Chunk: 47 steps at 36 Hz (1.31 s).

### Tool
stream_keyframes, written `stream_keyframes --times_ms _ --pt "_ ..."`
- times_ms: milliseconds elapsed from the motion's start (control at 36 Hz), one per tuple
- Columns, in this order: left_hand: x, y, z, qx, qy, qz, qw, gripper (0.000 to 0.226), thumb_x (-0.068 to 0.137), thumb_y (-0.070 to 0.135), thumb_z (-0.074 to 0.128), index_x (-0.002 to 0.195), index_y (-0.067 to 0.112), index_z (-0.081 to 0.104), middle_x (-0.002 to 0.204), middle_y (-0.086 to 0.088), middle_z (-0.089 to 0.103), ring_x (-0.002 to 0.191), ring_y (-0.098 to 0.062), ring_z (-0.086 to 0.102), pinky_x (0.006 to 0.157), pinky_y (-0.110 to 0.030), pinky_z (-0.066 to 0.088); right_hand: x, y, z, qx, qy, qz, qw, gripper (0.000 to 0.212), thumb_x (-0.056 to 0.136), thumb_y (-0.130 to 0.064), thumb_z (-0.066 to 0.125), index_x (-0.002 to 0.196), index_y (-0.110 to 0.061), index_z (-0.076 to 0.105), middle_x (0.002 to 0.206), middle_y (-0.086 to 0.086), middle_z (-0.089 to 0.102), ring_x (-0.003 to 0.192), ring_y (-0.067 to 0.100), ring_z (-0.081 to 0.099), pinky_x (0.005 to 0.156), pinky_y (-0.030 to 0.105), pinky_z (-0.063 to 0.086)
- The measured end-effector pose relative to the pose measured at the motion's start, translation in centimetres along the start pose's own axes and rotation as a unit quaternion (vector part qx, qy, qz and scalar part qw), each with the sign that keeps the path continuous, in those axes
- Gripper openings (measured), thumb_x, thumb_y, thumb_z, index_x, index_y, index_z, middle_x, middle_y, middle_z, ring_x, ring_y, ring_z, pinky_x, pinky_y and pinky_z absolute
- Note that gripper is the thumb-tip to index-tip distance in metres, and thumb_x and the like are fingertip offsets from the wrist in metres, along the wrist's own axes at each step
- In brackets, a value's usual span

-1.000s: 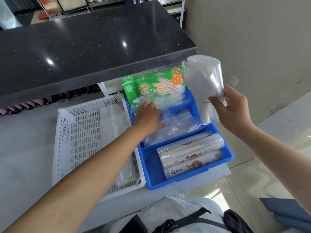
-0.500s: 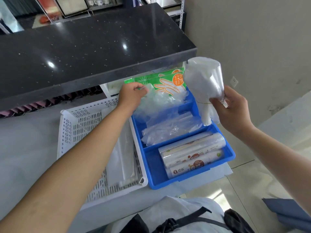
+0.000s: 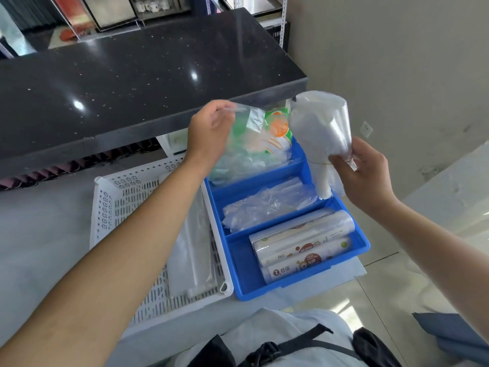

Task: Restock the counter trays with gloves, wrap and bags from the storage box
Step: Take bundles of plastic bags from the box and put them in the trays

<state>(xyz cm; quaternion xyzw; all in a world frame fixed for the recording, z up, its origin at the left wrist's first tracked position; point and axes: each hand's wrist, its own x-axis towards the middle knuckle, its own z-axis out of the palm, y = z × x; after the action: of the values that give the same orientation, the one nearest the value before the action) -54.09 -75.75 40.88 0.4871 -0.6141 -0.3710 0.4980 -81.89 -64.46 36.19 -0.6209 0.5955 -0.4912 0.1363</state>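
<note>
My left hand (image 3: 209, 131) pinches a clear plastic packet (image 3: 246, 144) and holds it up over the far compartment of the blue tray (image 3: 299, 279). Behind the packet a green glove box (image 3: 280, 128) shows partly. My right hand (image 3: 362, 173) grips a bundle of white plastic bags (image 3: 320, 128) by its tied neck, above the tray's right edge. Loose clear bags (image 3: 267, 205) lie in the middle compartment. Rolls of wrap (image 3: 301, 242) fill the near compartment.
A white perforated basket (image 3: 116, 207) stands left of the blue tray with a long clear packet (image 3: 193, 247) inside. A black counter shelf (image 3: 132, 75) overhangs the far end. A beige wall with a socket (image 3: 366, 129) is to the right.
My left hand has lifted the clear packet out of the far compartment, up and toward the counter's edge. My right hand has kept hold of the bag bundle, nearly still.
</note>
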Motion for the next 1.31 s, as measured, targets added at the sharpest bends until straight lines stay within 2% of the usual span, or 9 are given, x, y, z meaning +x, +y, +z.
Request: stream_keyframes --times_ms 139,306,528,694,861,972,1083,1250,1306 --pt "-1.4 -3.2 1.2 0.127 -0.100 -0.004 0.987 0.027 0.095 0.013 0.053 0.118 0.022 0.062 0.126 0.006 0.063 0.122 -0.011 0.056 0.104 -0.030 0.043 0.0 0.1 0.1 0.003 0.004 0.001 1.000 0.014 0.091 -0.022 0.060 0.100 -0.033 0.059 0.080 -0.035 0.057 0.073 -0.009 0.053 0.067 0.005 0.039" --pt "-3.9 -9.0 3.1 0.382 -0.297 -0.141 0.864 0.046 0.100 0.036 0.043 0.144 0.024 0.040 0.148 -0.012 0.047 0.126 -0.030 0.050 0.096 -0.036 0.043 -0.2 0.1 0.2 0.005 -0.001 -0.003 1.000 0.013 0.091 -0.022 0.060 0.104 -0.026 0.059 0.083 -0.036 0.058 0.076 -0.012 0.053 0.068 0.002 0.039" --pt "-3.6 -8.6 3.6 0.495 -0.297 -0.091 0.811 0.049 0.098 0.043 0.037 0.145 0.027 0.041 0.145 -0.009 0.051 0.127 -0.031 0.051 0.088 -0.035 0.041 -0.3 0.0 0.3 0.004 0.000 0.000 1.000 0.015 0.091 -0.024 0.060 0.106 -0.025 0.060 0.084 -0.038 0.058 0.077 -0.014 0.054 0.068 0.000 0.038" --pt "-3.9 -7.0 4.0 0.534 -0.158 0.049 0.829 0.030 0.098 0.024 0.045 0.123 0.020 0.061 0.121 -0.008 0.064 0.112 -0.029 0.056 0.076 -0.035 0.042 -0.4 0.2 0.4 -0.001 0.001 -0.001 1.000 0.014 0.092 -0.019 0.061 0.106 -0.020 0.060 0.082 -0.040 0.056 0.076 -0.015 0.052 0.067 -0.001 0.036" --pt "-3.9 -8.4 4.8 0.470 -0.334 -0.072 0.814 0.037 0.103 0.035 0.020 0.103 0.017 0.052 0.127 -0.015 0.059 0.110 -0.033 0.052 0.091 -0.041 0.044 -0.3 -0.1 0.4 -0.001 -0.009 0.006 1.000 0.015 0.092 -0.019 0.061 0.104 -0.029 0.061 0.082 -0.035 0.058 0.075 -0.012 0.054 0.066 0.001 0.037" --pt "-3.3 -9.0 4.8 0.420 -0.370 -0.133 0.818 0.066 0.099 0.053 0.010 0.134 0.012 0.050 0.142 -0.017 0.050 0.121 -0.033 0.051 0.103 -0.043 0.040 -0.3 -0.3 0.3 -0.011 -0.010 0.007 1.000 0.019 0.092 -0.019 0.061 0.101 -0.035 0.057 0.081 -0.033 0.059 0.074 -0.010 0.054 0.064 0.002 0.037" --pt "-2.4 -8.7 4.8 0.431 -0.385 -0.128 0.806 0.057 0.105 0.041 0.012 0.149 0.014 0.035 0.156 -0.015 0.034 0.135 -0.032 0.041 0.105 -0.040 0.033 -0.3 -0.5 0.5 -0.010 -0.014 0.016 1.000 0.016 0.092 -0.021 0.061 0.100 -0.034 0.058 0.081 -0.032 0.059 0.075 -0.008 0.054 0.066 0.002 0.039" --pt "-2.4 -8.4 4.6 0.426 -0.310 -0.136 0.839 0.038 0.096 0.032 0.031 0.080 0.010 0.057 0.094 -0.014 0.064 0.081 -0.028 0.055 0.061 -0.032 0.035 -0.5 -0.8 0.5 -0.001 -0.019 0.018 1.000 0.017 0.092 -0.019 0.061 0.096 -0.035 0.056 0.080 -0.030 0.059 0.075 -0.008 0.055 0.066 0.001 0.038" --pt "-3.0 -7.8 4.2 0.412 -0.247 -0.119 0.869 0.030 0.094 0.031 0.041 0.096 0.013 0.064 0.104 -0.008 0.068 0.091 -0.028 0.059 0.068 -0.031 0.041 -0.5 -0.9 0.5 0.000 -0.016 0.017 1.000 0.019 0.092 -0.018 0.061 0.095 -0.036 0.054 0.079 -0.031 0.059 0.075 -0.009 0.055 0.066 0.001 0.038"
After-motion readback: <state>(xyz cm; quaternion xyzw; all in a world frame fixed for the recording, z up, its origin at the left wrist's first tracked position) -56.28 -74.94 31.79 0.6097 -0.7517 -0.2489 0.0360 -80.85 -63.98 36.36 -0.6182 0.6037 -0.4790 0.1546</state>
